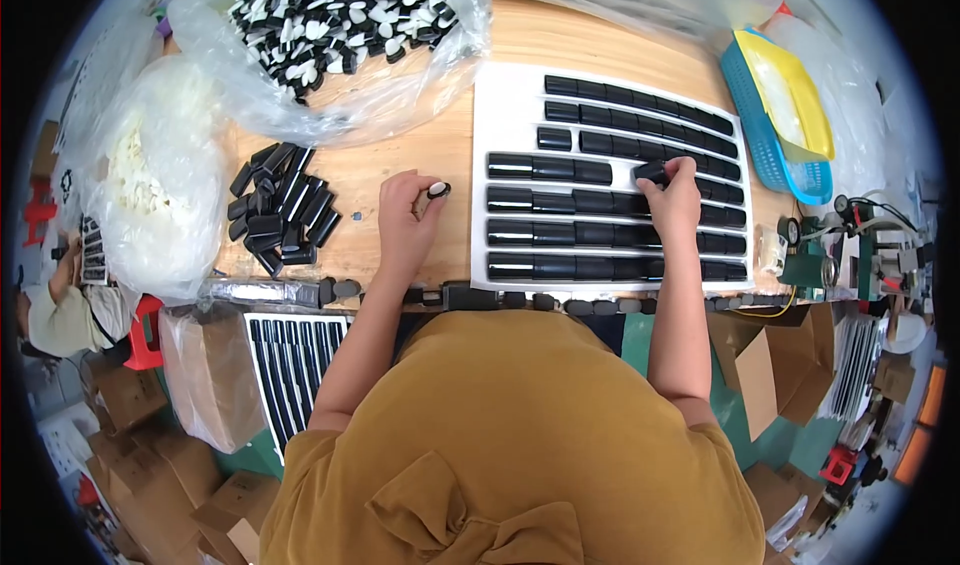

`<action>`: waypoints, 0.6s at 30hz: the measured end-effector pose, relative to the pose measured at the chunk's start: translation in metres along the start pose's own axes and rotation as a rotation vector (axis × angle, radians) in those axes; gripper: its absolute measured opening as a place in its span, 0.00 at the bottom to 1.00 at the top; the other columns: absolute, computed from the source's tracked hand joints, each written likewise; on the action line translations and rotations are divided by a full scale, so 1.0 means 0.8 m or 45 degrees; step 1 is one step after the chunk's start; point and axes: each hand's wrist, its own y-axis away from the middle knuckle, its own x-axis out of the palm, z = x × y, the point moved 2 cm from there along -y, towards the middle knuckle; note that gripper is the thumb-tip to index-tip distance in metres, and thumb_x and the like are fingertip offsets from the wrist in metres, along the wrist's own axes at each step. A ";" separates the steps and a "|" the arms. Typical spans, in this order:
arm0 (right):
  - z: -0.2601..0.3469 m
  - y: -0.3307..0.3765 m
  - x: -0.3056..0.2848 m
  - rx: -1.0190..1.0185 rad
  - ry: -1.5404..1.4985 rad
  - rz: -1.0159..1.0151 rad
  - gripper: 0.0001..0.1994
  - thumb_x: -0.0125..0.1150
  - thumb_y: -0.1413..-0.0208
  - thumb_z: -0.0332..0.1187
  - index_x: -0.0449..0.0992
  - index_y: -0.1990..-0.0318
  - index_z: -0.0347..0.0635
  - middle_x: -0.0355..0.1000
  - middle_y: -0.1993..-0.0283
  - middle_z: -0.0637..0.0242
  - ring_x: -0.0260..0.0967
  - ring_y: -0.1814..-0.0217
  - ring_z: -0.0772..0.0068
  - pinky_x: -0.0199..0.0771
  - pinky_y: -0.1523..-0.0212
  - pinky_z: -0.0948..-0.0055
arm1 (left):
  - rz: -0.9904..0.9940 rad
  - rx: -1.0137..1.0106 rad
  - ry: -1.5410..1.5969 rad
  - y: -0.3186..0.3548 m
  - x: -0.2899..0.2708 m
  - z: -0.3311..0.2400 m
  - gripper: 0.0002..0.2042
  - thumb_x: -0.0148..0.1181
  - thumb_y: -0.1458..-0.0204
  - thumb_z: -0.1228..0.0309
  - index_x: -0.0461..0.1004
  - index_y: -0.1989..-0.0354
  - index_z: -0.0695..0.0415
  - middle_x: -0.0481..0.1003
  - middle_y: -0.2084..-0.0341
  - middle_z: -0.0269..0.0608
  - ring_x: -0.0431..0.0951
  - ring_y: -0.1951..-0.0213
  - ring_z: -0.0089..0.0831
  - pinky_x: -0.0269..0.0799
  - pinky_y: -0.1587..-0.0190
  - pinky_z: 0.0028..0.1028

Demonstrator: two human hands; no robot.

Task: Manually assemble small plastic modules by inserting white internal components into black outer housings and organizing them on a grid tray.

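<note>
Pinched between the fingertips of my left hand point(403, 220) is a small black oval piece with a white face point(438, 191), held over bare wood left of the white board. My right hand point(674, 203) is closed on a short black tube point(651, 173) above the rows. The white board point(508, 105) carries several rows of glossy black tubes point(560, 233) lying end to end, and one row has a gap beside my right fingers. Left of my left hand lies a loose pile of black tubes point(287, 205).
A clear plastic bag point(465, 25) spread open at the back left holds many black and white pieces point(345, 20). A cloudy bag point(165, 185) stands left. At right are a blue basket point(750, 115) with a yellow tray point(785, 90) and a gauge point(792, 232). Cardboard boxes point(790, 365) stand below.
</note>
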 end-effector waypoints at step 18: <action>0.232 0.089 0.087 -1.307 -0.632 0.553 0.15 0.67 0.59 0.24 0.74 0.61 0.40 0.73 0.65 0.61 0.67 0.58 0.54 0.69 0.56 0.64 | 0.044 0.095 0.056 0.001 -0.006 0.019 0.16 0.67 0.61 0.80 0.74 0.61 0.58 0.72 0.63 0.42 0.67 0.49 0.45 0.63 0.47 0.38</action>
